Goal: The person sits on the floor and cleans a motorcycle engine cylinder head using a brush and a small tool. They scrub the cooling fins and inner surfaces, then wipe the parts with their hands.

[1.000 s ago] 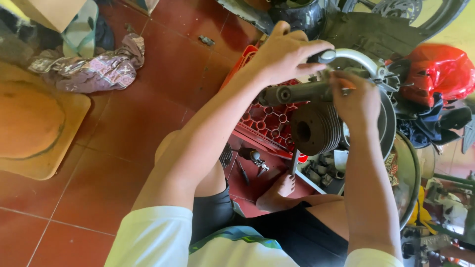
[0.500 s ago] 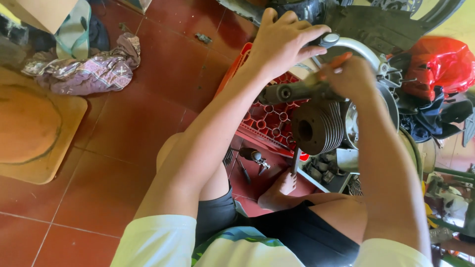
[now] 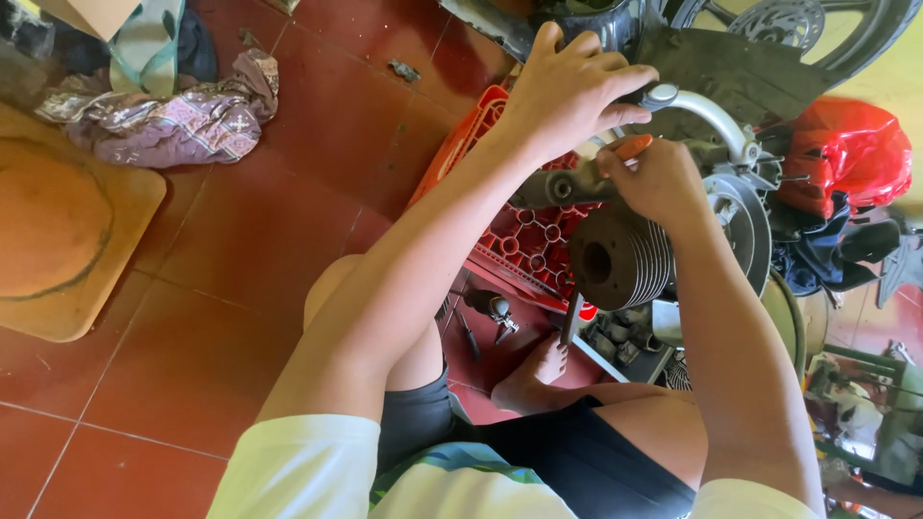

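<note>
The left hand (image 3: 567, 91) lies with its fingers spread over the silver curved bar (image 3: 707, 111) on top of the engine (image 3: 663, 231), while the right hand (image 3: 654, 183) has its fingers closed around an orange-handled tool (image 3: 635, 146), pressed to the engine just above the finned cylinder (image 3: 615, 258). The work looks in the middle, I think: the engine is partly stripped and the tool is engaged. Under the fingers, the red crate (image 3: 524, 235) shows empty cells, and a tray (image 3: 625, 358) below holds small metal parts.
</note>
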